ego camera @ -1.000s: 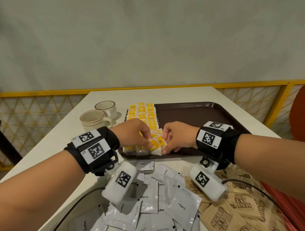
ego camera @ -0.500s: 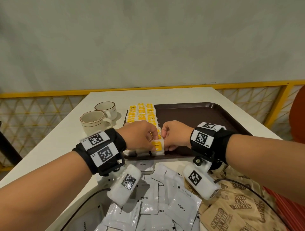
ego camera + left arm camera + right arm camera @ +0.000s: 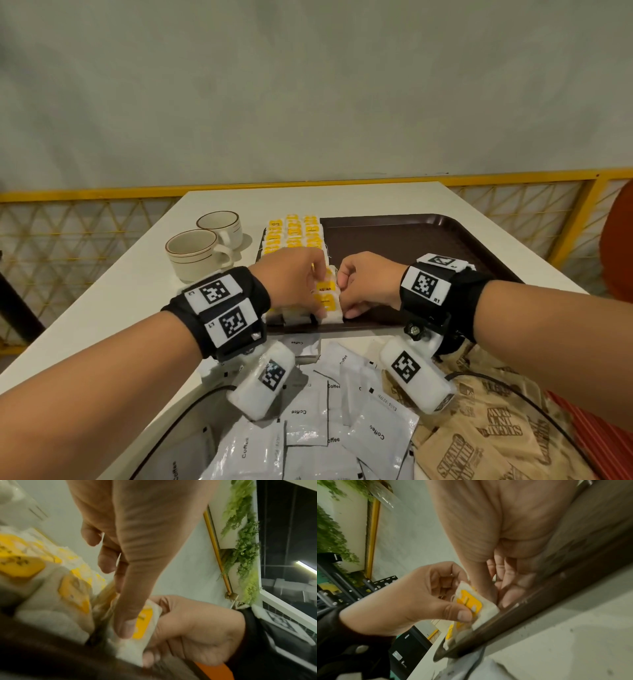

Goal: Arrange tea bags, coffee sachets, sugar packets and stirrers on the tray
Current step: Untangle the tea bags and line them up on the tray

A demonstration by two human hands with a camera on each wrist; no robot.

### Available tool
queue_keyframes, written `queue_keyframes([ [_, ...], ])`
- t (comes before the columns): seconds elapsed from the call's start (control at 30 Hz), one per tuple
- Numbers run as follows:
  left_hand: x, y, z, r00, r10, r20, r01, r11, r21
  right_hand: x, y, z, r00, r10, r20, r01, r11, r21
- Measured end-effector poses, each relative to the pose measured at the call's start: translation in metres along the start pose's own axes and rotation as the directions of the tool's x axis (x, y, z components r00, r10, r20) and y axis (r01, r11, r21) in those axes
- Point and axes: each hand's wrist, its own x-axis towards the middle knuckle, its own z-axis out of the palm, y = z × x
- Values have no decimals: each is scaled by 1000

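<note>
Rows of white tea bags with yellow tags fill the left part of the brown tray. At the tray's near left corner both hands meet on one more tea bag. My left hand pinches it, the thumb on its yellow tag and the fingers curled behind. My right hand grips the same tea bag from the right side, fingers curled, knuckles low against the tray's rim. The bag stands against the neighbouring tea bags. No stirrers are in view.
Two cream cups stand left of the tray. White coffee sachets are heaped on the table near me, with brown sugar packets to their right. A yellow railing runs behind the table.
Both hands have brought the tea bag down from slightly above the near rim into the tray's near left corner, and they sit closer together now.
</note>
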Motion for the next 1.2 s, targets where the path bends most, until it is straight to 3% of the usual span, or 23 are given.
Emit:
queue_keyframes([
  [0.1,-1,-12,-19,991,-62,-116,46,990,-133,-8,0,-12,997,17,71,-19,999,27],
  [0.2,-2,-27,-40,969,-139,-202,99,975,-199,-15,-1,-22,999,9,33,-10,1000,6],
  [0.4,-5,-36,-36,992,-127,12,128,975,-181,-14,-10,-15,997,-76,8,76,992,-103],
  [0.63,17,-30,-21,996,-79,-51,69,983,-173,-5,-8,6,997,-80,10,79,959,-273],
  [0.8,34,-23,-21,993,-30,110,36,998,-54,0,-7,3,997,-79,13,79,956,-282],
  [0.87,39,-24,-19,991,-28,129,29,1000,-4,1,-6,0,997,-73,35,80,958,-276],
  [1.0,48,-32,-21,996,-71,45,71,997,11,4,-8,-9,995,14,100,2,988,-154],
  [1.1,54,-32,-24,993,-109,51,109,994,9,11,-12,-19,1000,15,27,-15,1000,1],
  [1.2,61,-28,-23,985,-127,113,121,991,59,20,-10,-21,999,-29,-13,29,999,23],
])
